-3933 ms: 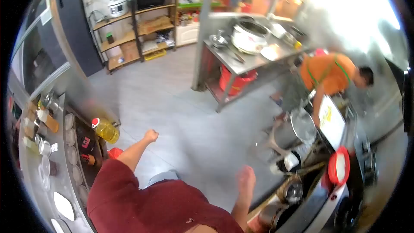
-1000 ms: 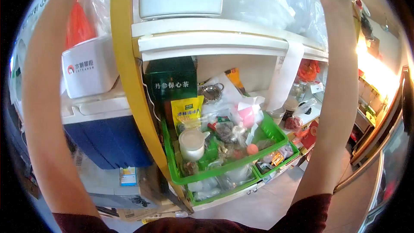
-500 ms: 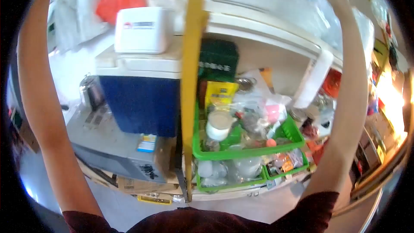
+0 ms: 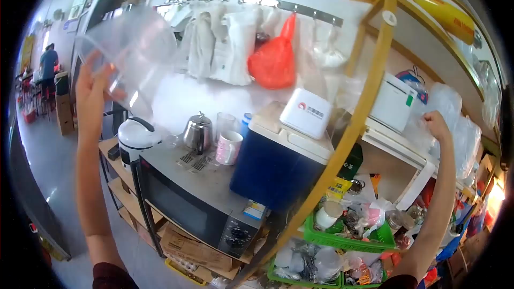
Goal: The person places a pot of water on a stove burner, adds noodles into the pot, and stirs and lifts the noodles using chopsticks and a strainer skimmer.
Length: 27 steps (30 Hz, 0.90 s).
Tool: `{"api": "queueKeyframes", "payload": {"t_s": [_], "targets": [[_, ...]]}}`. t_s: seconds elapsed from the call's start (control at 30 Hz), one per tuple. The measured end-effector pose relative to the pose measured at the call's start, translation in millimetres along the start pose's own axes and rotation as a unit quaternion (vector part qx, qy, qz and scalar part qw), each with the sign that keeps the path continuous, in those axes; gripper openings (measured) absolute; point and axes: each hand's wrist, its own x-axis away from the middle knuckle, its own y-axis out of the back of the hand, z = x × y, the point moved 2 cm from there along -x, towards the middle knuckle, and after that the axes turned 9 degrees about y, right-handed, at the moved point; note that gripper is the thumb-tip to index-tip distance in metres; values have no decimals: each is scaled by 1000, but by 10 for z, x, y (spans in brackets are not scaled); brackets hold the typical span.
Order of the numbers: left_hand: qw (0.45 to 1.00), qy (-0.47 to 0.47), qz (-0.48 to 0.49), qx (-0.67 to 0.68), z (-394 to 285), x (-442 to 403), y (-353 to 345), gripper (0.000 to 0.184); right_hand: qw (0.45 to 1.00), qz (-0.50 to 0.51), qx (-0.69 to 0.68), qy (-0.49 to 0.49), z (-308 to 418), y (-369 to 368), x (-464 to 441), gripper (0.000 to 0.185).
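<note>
Left hand (image 4: 95, 84) holds clear plastic (image 4: 140, 37); upper green basket (image 4: 348, 243) contains white tub (image 4: 326, 216).

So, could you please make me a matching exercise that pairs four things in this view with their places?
Things:
1. Clear plastic item
2. Red bag
3. Steel kettle
4. White box with a logo

Places:
A. Directly on the microwave
B. In the person's left hand
C. On the lid of the blue cooler
D. Hanging from the wall rail

Right pairs: 1-B, 2-D, 3-A, 4-C.
</note>
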Motion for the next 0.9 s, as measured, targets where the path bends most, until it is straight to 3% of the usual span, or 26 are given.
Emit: {"api": "queueKeyframes", "payload": {"t_s": [0.13, 0.27, 0.33, 0.4, 0.47, 0.53, 0.63, 0.67, 0.77, 0.9], "targets": [[996, 52, 79, 4, 251, 311, 349, 40, 993, -12, -62, -96, 43, -31, 53, 18], [984, 115, 117, -63, 234, 730, 629, 39, 981, -60, -136, -123, -167, -106, 97, 16], [982, 141, 94, -84, 174, 935, 680, 38, 971, -78, -139, -177, -151, -66, 59, 16], [982, 141, 82, -91, 173, 1109, 699, 38, 982, -174, -71, -22, -733, -141, -116, 26], [971, 165, 110, -135, 153, 1230, 754, 32, 980, -180, 90, 10, -632, -33, -207, 35], [951, 112, 143, -252, 103, 1355, 769, 32, 977, -179, 119, -1, -578, -125, -302, 43], [921, 52, 166, -350, 83, 1465, 744, 33, 957, -203, 191, 76, -553, -86, -274, 44], [922, 53, 165, -346, 85, 1480, 738, 33, 949, -157, 212, 170, -682, -62, -303, 48], [947, 106, 135, -271, 29, 1552, 731, 34, 972, -158, 163, 68, -650, -60, -91, 47], [960, 163, 105, -202, -53, 1698, 743, 36, 974, -187, 123, 24, -464, -106, 318, 46]]}}
